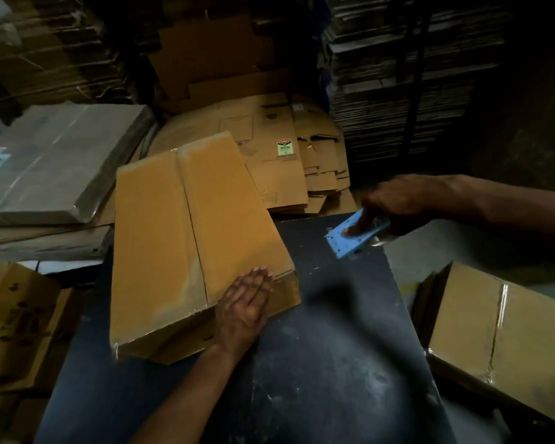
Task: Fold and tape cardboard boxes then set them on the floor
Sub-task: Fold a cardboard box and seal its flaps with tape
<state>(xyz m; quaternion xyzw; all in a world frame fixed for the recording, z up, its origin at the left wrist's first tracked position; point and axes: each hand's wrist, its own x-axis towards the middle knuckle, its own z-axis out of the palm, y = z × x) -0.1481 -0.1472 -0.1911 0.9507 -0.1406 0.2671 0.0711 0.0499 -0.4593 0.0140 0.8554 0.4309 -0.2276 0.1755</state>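
Note:
A folded brown cardboard box [186, 238] lies on the dark table [327, 363], its two top flaps meeting along a centre seam with clear tape at the ends. My left hand [247, 306] presses flat, fingers together, on the box's near right corner. My right hand [401, 206] is off to the right of the box, above the table's far edge, gripping a light-blue tape dispenser [354, 235]. A taped box [494, 338] sits on the floor at the right.
Flat printed cartons [282, 149] lie spread behind the table. A wrapped bundle of flat cardboard [55, 165] is stacked at the left, an open carton [16, 318] below it. Tall stacks of flattened cardboard [398, 75] fill the back.

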